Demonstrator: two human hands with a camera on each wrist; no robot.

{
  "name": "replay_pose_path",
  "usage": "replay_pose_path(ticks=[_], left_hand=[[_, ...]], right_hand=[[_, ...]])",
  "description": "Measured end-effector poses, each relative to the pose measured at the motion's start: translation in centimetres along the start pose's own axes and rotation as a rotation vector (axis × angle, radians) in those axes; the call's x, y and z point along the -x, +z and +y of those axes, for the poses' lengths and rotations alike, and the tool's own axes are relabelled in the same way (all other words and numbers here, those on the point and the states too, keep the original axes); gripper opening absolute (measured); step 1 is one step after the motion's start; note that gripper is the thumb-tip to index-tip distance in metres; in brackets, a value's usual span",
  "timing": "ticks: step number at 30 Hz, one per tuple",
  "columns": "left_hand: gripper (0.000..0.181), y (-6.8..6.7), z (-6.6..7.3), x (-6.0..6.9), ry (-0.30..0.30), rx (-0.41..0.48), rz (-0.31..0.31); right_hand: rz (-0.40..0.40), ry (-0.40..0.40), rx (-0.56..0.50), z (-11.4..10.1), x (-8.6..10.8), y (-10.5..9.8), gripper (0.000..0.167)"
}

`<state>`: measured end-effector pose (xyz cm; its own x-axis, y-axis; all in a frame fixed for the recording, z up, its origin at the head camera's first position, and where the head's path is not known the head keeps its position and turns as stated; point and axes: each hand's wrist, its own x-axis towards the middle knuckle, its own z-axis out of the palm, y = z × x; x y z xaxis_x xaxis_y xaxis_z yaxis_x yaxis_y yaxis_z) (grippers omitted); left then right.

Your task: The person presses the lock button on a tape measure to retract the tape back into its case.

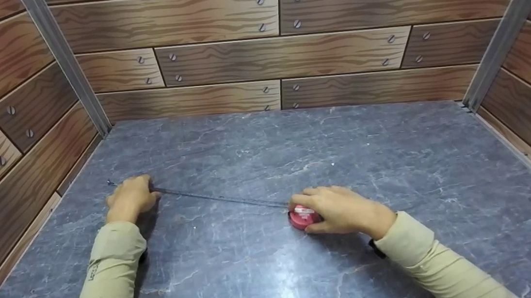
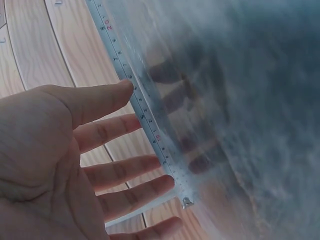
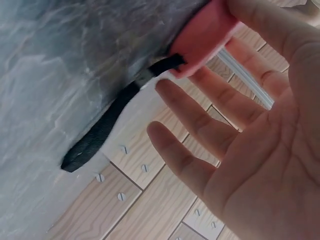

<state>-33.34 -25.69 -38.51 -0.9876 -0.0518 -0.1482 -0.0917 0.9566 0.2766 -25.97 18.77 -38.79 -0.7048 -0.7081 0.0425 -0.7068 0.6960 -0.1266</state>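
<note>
A pink-red tape measure (image 1: 304, 217) lies on the grey table in the head view, gripped by the right hand (image 1: 339, 208) with thumb and fingers at its sides. Its black wrist strap (image 3: 100, 130) trails onto the table in the right wrist view. From the case a long blade (image 1: 221, 199) runs left across the tabletop. Over the blade's far portion rests the left hand (image 1: 131, 196). In the left wrist view its fingers are spread and fairly straight, with tips touching the numbered blade (image 2: 125, 75). The metal end hook (image 2: 187, 202) lies past the fingers.
The grey marbled tabletop (image 1: 245, 146) is bounded by wood-patterned panels (image 1: 281, 55) at the back and both sides. Metal posts (image 1: 67, 66) stand at the back corners. A small white speck (image 1: 333, 164) lies beyond the right hand.
</note>
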Motion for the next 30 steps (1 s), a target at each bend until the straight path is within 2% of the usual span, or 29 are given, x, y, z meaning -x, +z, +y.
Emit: replay_pose_path(ticks=[4,11,18,23,30], left_hand=[[0.030,-0.2,-0.1,0.0,0.003,0.000,-0.002],[0.034,-0.7,-0.7,0.1,0.002,-0.017,-0.013],[0.025,-0.9,-1.4,0.0,0.018,-0.006,0.008],[0.016,-1.1,-1.9,0.0,0.060,0.007,0.018],[0.014,-1.1,-1.9,0.0,0.155,-0.003,0.021]], right_hand=[[0.000,0.026,-0.027,0.7,0.7,-0.6,0.045],[-0.030,0.097,-0.104,2.5,2.4,-1.7,0.049],[-0.051,0.144,-0.105,3.9,3.0,-2.2,0.050],[-0.044,0.118,-0.118,4.3,3.0,-2.2,0.044],[-0.100,0.134,-0.133,5.1,3.6,-2.7,0.043]])
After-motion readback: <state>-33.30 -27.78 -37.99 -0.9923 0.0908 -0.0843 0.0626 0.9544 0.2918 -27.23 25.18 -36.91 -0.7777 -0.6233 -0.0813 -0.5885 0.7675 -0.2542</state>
